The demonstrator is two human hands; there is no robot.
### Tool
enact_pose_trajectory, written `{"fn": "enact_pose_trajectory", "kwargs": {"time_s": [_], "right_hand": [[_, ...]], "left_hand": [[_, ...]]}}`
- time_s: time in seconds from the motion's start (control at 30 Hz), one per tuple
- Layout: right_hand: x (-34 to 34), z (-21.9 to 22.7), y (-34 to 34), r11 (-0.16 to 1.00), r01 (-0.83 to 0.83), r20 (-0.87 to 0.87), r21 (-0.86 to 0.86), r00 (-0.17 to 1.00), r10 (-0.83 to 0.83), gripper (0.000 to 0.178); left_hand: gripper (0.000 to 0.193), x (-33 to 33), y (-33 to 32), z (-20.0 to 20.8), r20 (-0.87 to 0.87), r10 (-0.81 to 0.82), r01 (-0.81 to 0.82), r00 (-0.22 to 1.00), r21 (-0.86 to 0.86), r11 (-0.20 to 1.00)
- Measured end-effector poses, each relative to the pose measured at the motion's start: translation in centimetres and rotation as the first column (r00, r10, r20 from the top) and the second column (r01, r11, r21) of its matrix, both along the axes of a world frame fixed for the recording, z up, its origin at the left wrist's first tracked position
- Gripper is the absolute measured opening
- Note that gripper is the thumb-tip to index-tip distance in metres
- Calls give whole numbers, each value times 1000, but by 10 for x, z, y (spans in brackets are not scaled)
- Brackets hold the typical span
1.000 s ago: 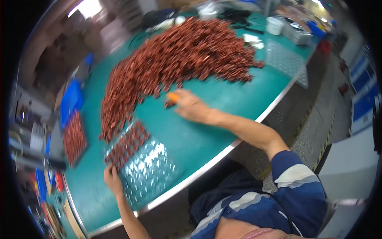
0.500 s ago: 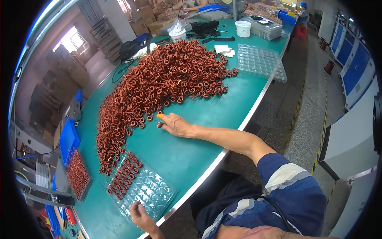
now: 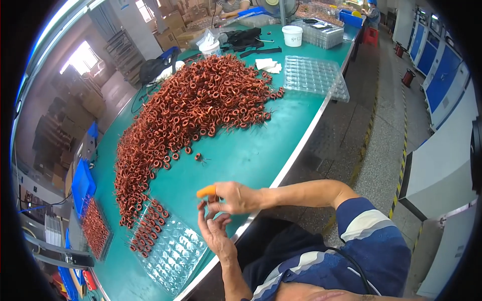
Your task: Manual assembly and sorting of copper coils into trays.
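In front of my body, over the near table edge, both hands meet. My right hand [image 3: 230,197], an orange cover [image 3: 206,191] on one finger, is closed on a small reddish-brown ring coil [image 3: 202,205]. From below, my left hand [image 3: 219,240] reaches up with its fingertips against the same coil; its grip is partly hidden. A clear plastic tray [image 3: 176,253] lies left of my hands, its far-left cups filled with rows of coils [image 3: 148,230]. Beyond is a large heap of similar coils [image 3: 196,98]. One loose coil [image 3: 198,157] lies apart on the green table [image 3: 241,150].
A second filled tray [image 3: 95,228] and a blue bin [image 3: 83,180] stand at the left edge. Farther back are an empty clear tray [image 3: 314,78], a white tub [image 3: 292,36], white paper [image 3: 268,65] and stacked trays [image 3: 321,34]. Other people sit far off.
My right hand has drawn back from the heap toward my body. My left hand has risen from beside the tray to meet it. A single coil now shows where the right hand was.
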State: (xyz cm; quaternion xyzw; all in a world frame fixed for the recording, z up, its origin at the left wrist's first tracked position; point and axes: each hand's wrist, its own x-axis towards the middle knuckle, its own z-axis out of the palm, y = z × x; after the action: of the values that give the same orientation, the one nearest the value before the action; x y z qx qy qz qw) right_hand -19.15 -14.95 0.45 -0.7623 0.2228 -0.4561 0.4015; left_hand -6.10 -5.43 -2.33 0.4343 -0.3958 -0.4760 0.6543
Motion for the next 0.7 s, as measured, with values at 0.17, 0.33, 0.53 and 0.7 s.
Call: {"fn": "enact_pose_trajectory", "kwargs": {"time_s": [0.17, 0.33, 0.53, 0.7], "right_hand": [[-8, -5, 12, 941, 63, -148, -334, 982, -118, 51], [-27, 18, 20, 983, -133, -241, 128, 957, 161, 64], [-30, 20, 20, 920, -260, -111, 292, 947, 302, 70], [-12, 6, 13, 925, -211, -162, 317, 949, 272, 75]], "left_hand": [[43, -2, -9, -10, 49, -82, 82, 995, 1, 997], [45, -5, -4, 1, -18, -151, 151, 988, -5, 989], [31, 16, 10, -12, 53, -157, 160, 986, -56, 986], [33, 22, 6, -1, 84, 6, -15, 996, 104, 994]]}}
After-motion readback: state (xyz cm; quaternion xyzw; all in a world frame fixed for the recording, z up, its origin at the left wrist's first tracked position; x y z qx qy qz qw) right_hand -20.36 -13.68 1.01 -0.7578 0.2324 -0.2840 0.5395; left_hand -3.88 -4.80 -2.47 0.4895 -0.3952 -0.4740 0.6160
